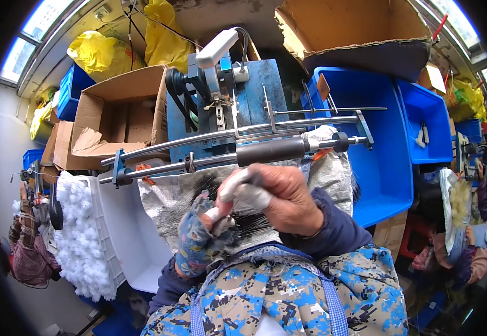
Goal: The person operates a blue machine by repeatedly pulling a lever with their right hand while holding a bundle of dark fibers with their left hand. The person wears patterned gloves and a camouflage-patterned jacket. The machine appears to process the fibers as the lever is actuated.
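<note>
My two hands meet above my lap, just in front of the machine's roller. My right hand [288,197] is bent into a pinch, with white wrapping on its thumb and finger. My left hand [201,231], in a worn floral half-glove with white-wrapped fingertips, is closed right below it. Whatever lies between the fingers is too small or hidden to make out. Under the hands, loose dark bristles [253,223] are scattered over a whitish plastic sheet [162,197]. A dark roller [270,150] on a steel rod runs across just beyond my hands.
A blue machine bed [260,84] stands ahead. To the left are an open cardboard box [117,109], a white bin [134,241] and a heap of white tufts [81,235]. A large blue bin [381,185] flanks the right. Other people sit at both sides.
</note>
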